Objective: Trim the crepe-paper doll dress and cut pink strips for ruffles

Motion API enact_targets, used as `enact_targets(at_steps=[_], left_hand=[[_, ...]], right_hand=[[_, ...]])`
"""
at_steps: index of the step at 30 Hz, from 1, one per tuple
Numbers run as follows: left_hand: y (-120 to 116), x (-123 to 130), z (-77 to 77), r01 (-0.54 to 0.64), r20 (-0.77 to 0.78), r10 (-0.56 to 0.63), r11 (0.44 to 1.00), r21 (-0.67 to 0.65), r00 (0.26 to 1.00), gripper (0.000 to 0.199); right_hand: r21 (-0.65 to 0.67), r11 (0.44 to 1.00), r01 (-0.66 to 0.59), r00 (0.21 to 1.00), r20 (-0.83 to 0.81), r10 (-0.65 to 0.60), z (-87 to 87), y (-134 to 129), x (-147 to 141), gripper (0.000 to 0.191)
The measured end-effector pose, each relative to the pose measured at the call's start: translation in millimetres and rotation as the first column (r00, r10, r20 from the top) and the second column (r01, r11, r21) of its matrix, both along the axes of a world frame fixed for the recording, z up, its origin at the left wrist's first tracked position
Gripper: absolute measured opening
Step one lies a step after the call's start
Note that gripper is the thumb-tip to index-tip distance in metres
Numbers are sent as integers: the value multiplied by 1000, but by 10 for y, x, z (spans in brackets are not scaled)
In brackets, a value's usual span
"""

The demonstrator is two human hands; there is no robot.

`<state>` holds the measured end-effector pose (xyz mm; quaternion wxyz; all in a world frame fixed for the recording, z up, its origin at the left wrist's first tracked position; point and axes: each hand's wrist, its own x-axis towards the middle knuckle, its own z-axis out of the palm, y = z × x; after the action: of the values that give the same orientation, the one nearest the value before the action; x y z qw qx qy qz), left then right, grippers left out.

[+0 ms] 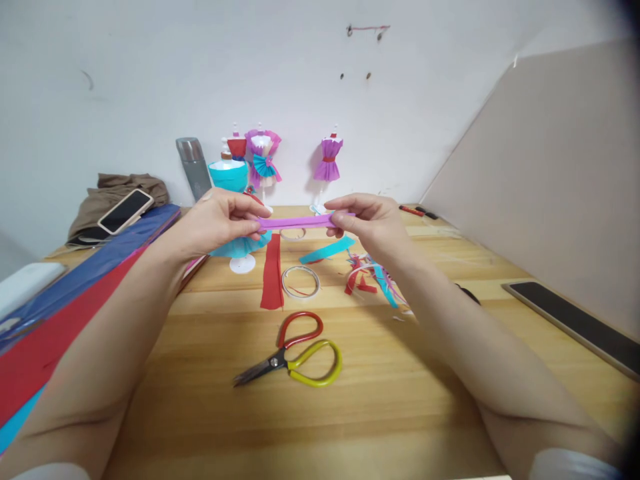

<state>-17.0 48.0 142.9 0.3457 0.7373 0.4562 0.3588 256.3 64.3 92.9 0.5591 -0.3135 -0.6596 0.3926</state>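
Purple, folded, paper-like strip was held level above the light wooden table, its ends clamped between thumb and fingers of the left hand and the right hand. Behind the left hand stood a grey cylindrical bottle with silver lid; its inside was hidden.
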Motion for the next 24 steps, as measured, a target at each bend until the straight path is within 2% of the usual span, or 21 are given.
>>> enact_targets(at_steps=[5,9,11,14,17,20,24], left_hand=[[42,-48,2,-7,-164,4,1000,-18,986,35],[44,-67,26,133,-366,-132,991,-23,921,39],[35,-30,19,192,-411,-175,981,0,895,47],[15,93,-60,221,-346,-194,974,42,918,50],[-17,255,-190,284,-261,-263,958,45,929,41],[-61,390,-294,351,-180,-353,935,-45,918,27],[-90,472,-370,366,-39,-382,906,-213,923,26]], right_hand=[[16,998,67,992,110,-68,43,-58,-4,17],[51,997,62,978,196,-70,62,-111,-12,10],[60,997,38,969,242,-51,77,-170,-34,7],[105,994,-22,944,328,-14,101,-274,-81,4],[161,983,-88,905,425,11,116,-341,-122,7],[213,965,-154,889,456,41,108,-346,-136,10],[214,962,-167,906,419,64,85,-311,-113,8]])
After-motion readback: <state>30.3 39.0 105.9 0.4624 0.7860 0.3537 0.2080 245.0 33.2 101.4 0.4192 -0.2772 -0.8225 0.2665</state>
